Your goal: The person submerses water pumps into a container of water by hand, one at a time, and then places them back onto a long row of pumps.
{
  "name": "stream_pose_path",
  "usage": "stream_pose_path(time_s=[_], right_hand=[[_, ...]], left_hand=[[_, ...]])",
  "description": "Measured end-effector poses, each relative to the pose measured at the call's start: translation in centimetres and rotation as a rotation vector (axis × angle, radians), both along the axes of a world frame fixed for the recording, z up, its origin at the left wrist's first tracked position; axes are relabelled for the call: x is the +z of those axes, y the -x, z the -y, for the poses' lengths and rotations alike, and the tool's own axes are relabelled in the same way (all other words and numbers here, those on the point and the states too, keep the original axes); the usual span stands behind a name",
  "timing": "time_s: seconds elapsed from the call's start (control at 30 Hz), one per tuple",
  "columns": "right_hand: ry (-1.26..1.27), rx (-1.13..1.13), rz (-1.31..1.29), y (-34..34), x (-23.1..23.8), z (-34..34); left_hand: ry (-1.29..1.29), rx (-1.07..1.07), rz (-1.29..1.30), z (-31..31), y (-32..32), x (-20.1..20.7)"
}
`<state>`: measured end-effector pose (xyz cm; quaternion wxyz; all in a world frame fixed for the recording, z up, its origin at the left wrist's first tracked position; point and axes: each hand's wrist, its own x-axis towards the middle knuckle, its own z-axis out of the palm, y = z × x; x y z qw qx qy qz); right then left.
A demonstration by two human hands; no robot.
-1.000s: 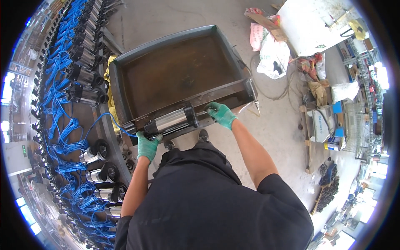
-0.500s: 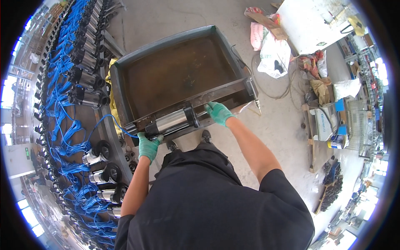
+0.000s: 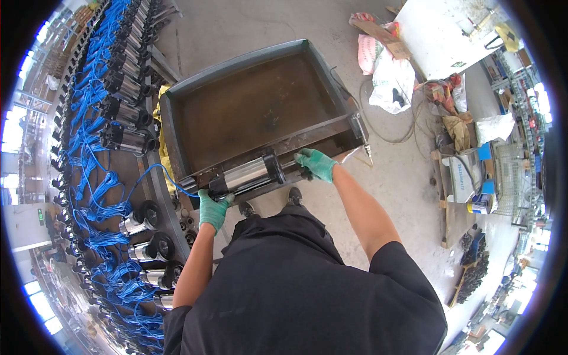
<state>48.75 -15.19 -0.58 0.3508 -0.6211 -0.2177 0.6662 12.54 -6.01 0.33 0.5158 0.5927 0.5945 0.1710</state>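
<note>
A steel-bodied submersible pump [image 3: 245,176] with black ends lies along the near ledge of a metal water tank [image 3: 236,63]. My left hand [image 3: 213,211], in a green glove, is closed round the pump's black left end, its thumb on the near side. A blue cable [image 3: 155,166] runs from that end to the left. Just right of the pump's wider black end, apart from it, is my green-gloved right hand [image 3: 318,164] over the ledge. Its fingers are curled together; a small dark shape shows under them, too unclear to name.
Rows of similar pumps [image 3: 127,139] with coiled blue cables [image 3: 109,210] line a bench on the left. A hose [image 3: 370,124] curls on the floor right of the tank. Farther right are a white sack [image 3: 391,83] and a wooden pallet [image 3: 445,204] carrying boxes.
My right hand has moved slightly right, away from the pump's end. My left hand keeps its hold, and the pump lies in the same place on the ledge.
</note>
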Motion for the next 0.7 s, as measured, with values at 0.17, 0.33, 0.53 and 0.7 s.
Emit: stream_pose_path(time_s=[0.17, 0.33, 0.53, 0.7], right_hand=[[-0.049, 0.01, -0.251, -1.0, 0.9, 1.2], [-0.067, 0.075, -0.094, -1.9, -1.9, 0.6], [-0.085, 0.071, 0.016, -1.5, -2.8, 0.3], [-0.384, 0.222, 0.186, -1.6, -3.6, 0.4]], left_hand=[[0.031, -0.003, -0.062, 0.1, -0.4, 1.0], [-0.004, -0.02, -0.006, 0.0, -0.6, 1.2], [-0.016, -0.023, -0.06, -0.2, -0.4, 0.8], [-0.053, -0.031, -0.045, 0.0, 0.1, 0.0]])
